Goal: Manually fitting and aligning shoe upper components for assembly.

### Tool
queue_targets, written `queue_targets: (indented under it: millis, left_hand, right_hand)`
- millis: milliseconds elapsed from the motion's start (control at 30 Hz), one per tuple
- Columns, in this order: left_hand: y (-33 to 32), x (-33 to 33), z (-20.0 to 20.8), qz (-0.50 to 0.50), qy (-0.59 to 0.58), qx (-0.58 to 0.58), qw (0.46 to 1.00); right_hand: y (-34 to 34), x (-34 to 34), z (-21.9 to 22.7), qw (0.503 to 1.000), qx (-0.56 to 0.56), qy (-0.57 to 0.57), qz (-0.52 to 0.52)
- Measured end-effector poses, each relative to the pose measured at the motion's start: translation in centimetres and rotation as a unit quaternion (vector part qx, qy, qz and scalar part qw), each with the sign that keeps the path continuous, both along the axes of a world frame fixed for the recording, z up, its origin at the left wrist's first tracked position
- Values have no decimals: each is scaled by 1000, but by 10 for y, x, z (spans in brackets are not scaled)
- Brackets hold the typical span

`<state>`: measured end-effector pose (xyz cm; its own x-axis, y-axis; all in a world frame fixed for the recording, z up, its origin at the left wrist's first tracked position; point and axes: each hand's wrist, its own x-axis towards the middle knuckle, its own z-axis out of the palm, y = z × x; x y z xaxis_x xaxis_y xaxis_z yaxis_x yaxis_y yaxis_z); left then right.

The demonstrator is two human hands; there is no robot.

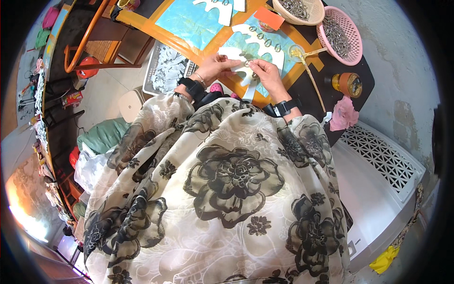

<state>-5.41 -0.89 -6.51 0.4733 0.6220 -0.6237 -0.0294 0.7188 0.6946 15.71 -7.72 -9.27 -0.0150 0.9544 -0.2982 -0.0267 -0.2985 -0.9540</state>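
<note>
My left hand [215, 67] is closed in a pinch at the edge of a white cut piece [231, 52] with curved tabs. From the other side, the thumb and finger of my right hand [267, 75] pinch a small metal ring [247, 63] at that piece. The fingertips of both hands nearly meet there and partly hide the tab. Just beyond lies another white scalloped piece [265, 47], with several metal rings along its tabs. A shallow glue dish [297, 53] with a long thin stick [313, 84] across it sits right of the pieces.
At the far right stand a cream basket [314, 10] and a pink basket [358, 40], both holding metal rings. Nearer are an amber jar [347, 85] and a pink cloth [344, 114]. An orange card [269, 18] lies beyond my hands. Left of the table, a white crate [147, 71] holds cut pieces.
</note>
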Motion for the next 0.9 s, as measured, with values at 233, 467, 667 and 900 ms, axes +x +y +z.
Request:
queue_targets:
  millis: [233, 467, 667, 900]
  left_hand:
    - [-4, 2, -11, -11, -17, -46, 999]
    - [0, 13, -13, -14, 16, -28, 999]
    - [0, 20, -22, 8, 51, 10, 999]
    - [3, 18, -26, -22, 15, 31, 999]
  right_hand:
    - [0, -6, 1, 998, -9, -35, -50]
    - [-1, -8, 1, 996, -6, -60, -70]
    - [-1, -5, -1, 997, -38, -62, -38]
    - [1, -5, -1, 996, -53, -67, -24]
